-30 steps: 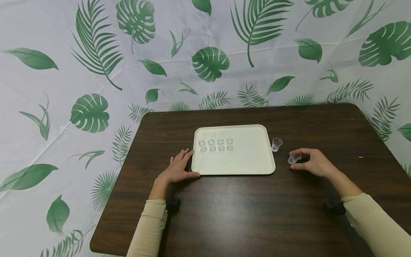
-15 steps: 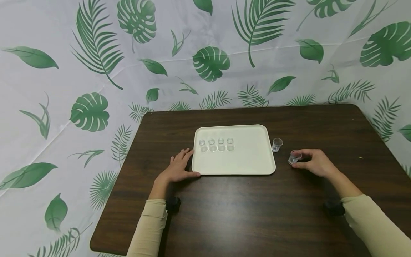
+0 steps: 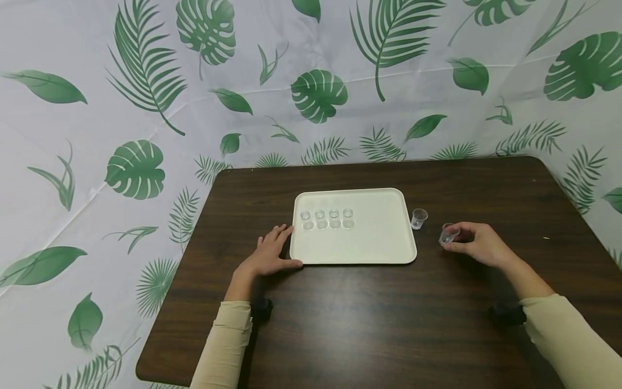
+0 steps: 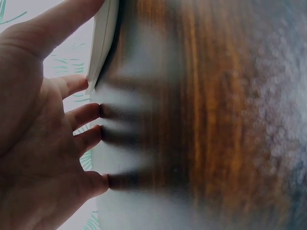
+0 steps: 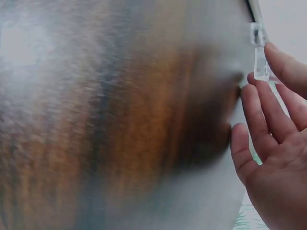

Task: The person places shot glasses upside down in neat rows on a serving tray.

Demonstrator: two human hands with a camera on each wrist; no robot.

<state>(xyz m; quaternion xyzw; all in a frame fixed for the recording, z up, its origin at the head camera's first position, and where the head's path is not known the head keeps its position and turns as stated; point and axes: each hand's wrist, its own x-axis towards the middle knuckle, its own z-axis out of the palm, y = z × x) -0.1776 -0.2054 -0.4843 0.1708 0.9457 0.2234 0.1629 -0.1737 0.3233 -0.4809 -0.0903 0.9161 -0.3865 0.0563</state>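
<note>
A small clear plastic cup (image 3: 447, 235) is pinched between the thumb and fingers of my right hand (image 3: 475, 244), right of the tray. The right wrist view shows the thumb against that clear cup (image 5: 261, 64), with the other fingers spread beside it. My left hand (image 3: 268, 254) lies with fingers extended at the left edge of the cream tray (image 3: 371, 237). Its thumb touches the tray's lower left corner, and in the left wrist view several fingertips (image 4: 93, 111) rest on the table. Another clear cup (image 3: 419, 219) stands just off the tray's right edge.
Several small clear cups (image 3: 334, 218) stand in a row on the tray's left half. Underneath is a dark wood table (image 3: 359, 324). A white cloth with green leaves (image 3: 320, 129) hangs behind it.
My right hand has shifted very slightly to the right and away with the cup, which now sits a little more upright. The left hand and tray stay put.
</note>
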